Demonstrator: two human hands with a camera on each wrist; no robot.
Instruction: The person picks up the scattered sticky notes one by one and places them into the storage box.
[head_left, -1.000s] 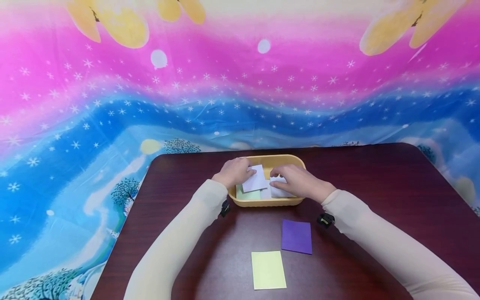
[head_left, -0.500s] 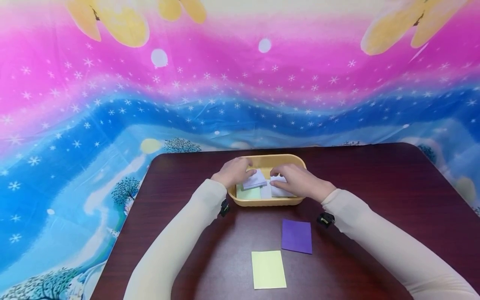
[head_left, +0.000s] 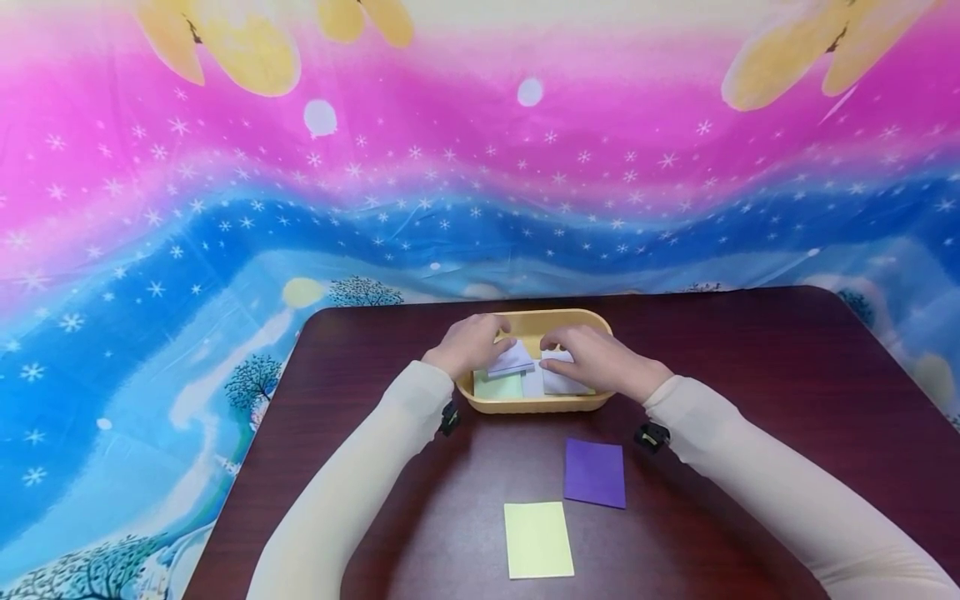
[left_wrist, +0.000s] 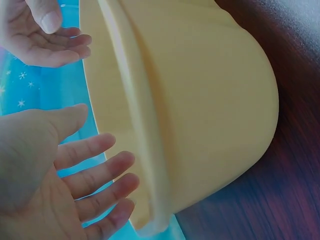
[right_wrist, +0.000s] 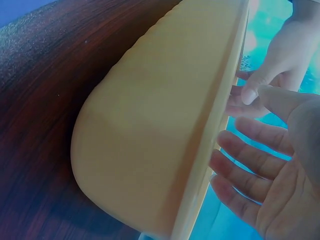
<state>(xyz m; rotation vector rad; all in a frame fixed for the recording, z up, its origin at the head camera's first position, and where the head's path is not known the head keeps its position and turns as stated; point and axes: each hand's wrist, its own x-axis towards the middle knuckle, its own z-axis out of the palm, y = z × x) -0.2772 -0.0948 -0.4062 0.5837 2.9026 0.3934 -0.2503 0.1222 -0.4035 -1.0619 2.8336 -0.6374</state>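
A yellow plastic basket (head_left: 536, 407) stands toward the back of the table. Inside it lie a white notepad (head_left: 512, 360) at left, a pale green notepad (head_left: 497, 386) partly beneath it, and another white notepad (head_left: 562, 382) at right. My left hand (head_left: 471, 343) is over the basket's left end, beside the left white notepad. Its fingers are spread and hold nothing, as the left hand (left_wrist: 75, 175) in the left wrist view shows. Over the right end hovers my right hand (head_left: 596, 358), near the right white notepad; the right wrist view shows its fingers (right_wrist: 250, 155) relaxed and holding nothing.
On the dark wooden table (head_left: 420, 533), in front of the basket, lie a purple square notepad (head_left: 594, 473) and a pale yellow one (head_left: 538, 540). A colourful patterned cloth (head_left: 480, 167) hangs behind the table's back edge.
The left white notepad, raised at the left hand's thumb a second ago, has dropped down into the basket and now lies flatter. Both hands have stayed almost in place.
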